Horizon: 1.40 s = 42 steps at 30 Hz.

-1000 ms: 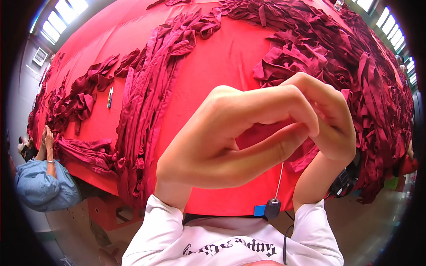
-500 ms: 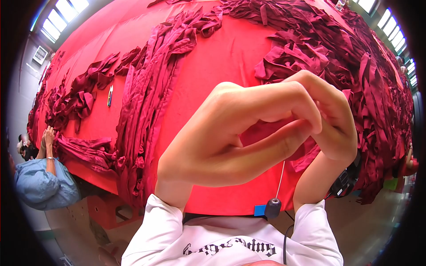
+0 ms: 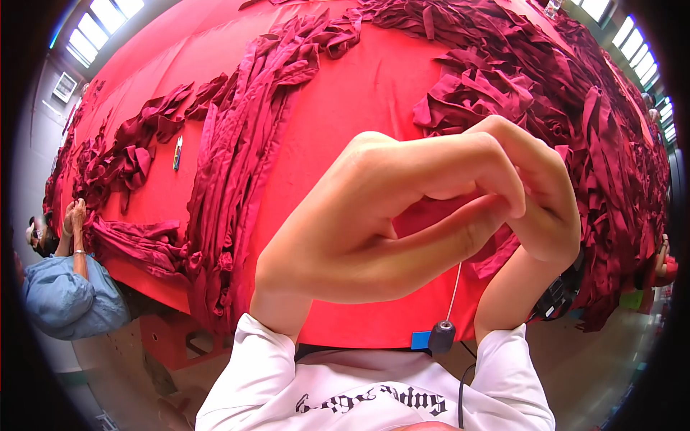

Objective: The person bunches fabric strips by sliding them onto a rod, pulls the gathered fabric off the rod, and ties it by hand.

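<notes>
My left hand [image 3: 359,223] is raised close to the camera, its fingers bent over and its thumb tip close to the index finger. Against those fingertips my right hand [image 3: 543,194] curls in from the other side, fingers folded. Anything pinched where the hands meet is hidden. Red cloth [image 3: 338,86] spreads beneath and shows through the gap above my left thumb. Below the hands, a thin pale rod or cord runs from a black knob-like piece [image 3: 441,337] up behind my left thumb; I cannot tell whether a hand touches it.
Dark red fabric strips [image 3: 244,144] lie in a long bundle left of my hands, with a large heap of strips [image 3: 503,93] at right. Small thread snips [image 3: 177,153] rest on the cloth. At left, a person in blue [image 3: 75,298] handles strips. A blue card [image 3: 420,340] sits near my shirt.
My hands hold almost the same pose. At far left, the co-worker's hands have risen slightly and another person's head has shifted. A person's hand at the far right edge has moved.
</notes>
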Available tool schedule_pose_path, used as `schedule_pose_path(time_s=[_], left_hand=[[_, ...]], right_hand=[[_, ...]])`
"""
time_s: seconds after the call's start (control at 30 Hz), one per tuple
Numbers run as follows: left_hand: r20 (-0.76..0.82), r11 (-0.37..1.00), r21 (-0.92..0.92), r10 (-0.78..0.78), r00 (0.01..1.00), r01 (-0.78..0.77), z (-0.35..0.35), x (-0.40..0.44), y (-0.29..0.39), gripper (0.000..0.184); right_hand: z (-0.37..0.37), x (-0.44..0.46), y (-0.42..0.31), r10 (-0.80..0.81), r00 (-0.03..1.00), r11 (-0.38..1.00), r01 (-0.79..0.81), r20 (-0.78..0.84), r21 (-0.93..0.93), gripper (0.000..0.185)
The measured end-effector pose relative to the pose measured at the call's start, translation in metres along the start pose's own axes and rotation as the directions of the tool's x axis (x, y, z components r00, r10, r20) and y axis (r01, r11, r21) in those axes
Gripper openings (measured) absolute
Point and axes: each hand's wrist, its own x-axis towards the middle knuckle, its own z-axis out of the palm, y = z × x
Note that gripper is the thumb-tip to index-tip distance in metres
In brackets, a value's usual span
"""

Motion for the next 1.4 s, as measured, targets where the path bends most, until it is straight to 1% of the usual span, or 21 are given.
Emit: schedule_pose_path(time_s=[0.17,0.27,0.33,0.37,0.43,0.57,0.83,1.03,1.17,1.23,1.4], left_hand=[[-0.002,1.0,0.007,0.01,1.0,-0.01,0.0001,-0.0002,0.0,0.014],[-0.005,1.0,0.012,0.011,1.0,-0.011,0.0,-0.0004,-0.0003,0.014],[-0.01,1.0,0.021,0.018,1.0,-0.017,0.0004,0.0,-0.0004,0.014],[-0.011,1.0,0.021,0.017,1.0,-0.017,0.0002,0.0001,-0.0005,0.014],[-0.007,1.0,0.0,0.001,1.0,-0.001,-0.0003,0.0004,-0.0003,0.014],[-0.014,1.0,0.011,-0.003,1.0,0.003,0.0,-0.0001,0.0008,0.015],[-0.018,1.0,0.023,-0.002,1.0,0.002,-0.0003,-0.0001,-0.0011,0.016],[-0.028,1.0,0.014,0.005,1.0,-0.005,0.0007,0.0004,0.0006,0.017],[-0.041,1.0,-0.007,0.029,0.999,-0.03,0.0006,0.0009,-0.0014,0.017],[-0.018,1.0,0.016,0.026,0.999,-0.026,-0.0016,0.001,-0.002,0.016],[-0.027,0.999,0.026,0.039,0.999,-0.039,-0.0016,0.0018,-0.0031,0.014]], right_hand=[[0.0032,0.0002,0.0002,0.012,0.999,0.999,-0.011,-0.039,0.04,0.028],[0.0009,0.0002,-0.003,0.037,0.999,0.998,-0.037,0.005,0.053,0.027],[0.0007,-0.0004,-0.004,0.056,0.998,0.998,-0.056,0.008,0.01,0.026],[0.0004,-0.0003,-0.0027,0.056,0.998,0.998,-0.057,0.009,0.011,0.026],[-0.0001,0.0,0.0006,0.006,1.0,1.0,-0.006,0.02,0.004,0.026],[0.0022,0.0001,0.0001,0.018,1.0,0.999,-0.018,0.011,0.043,0.026],[0.0047,0.0006,-0.0028,0.075,0.997,0.996,-0.073,-0.027,0.053,0.037],[0.0019,-0.0001,-0.0024,0.032,0.999,0.999,-0.032,0.01,-0.004,0.035],[0.0034,-0.0011,-0.0006,0.028,1.0,0.999,-0.028,0.011,0.025,0.033],[0.0047,0.0,-0.0012,0.027,1.0,0.999,-0.027,-0.009,0.021,0.032],[0.0056,0.0002,-0.0017,0.05,0.999,0.999,-0.049,-0.02,0.018,0.033]])
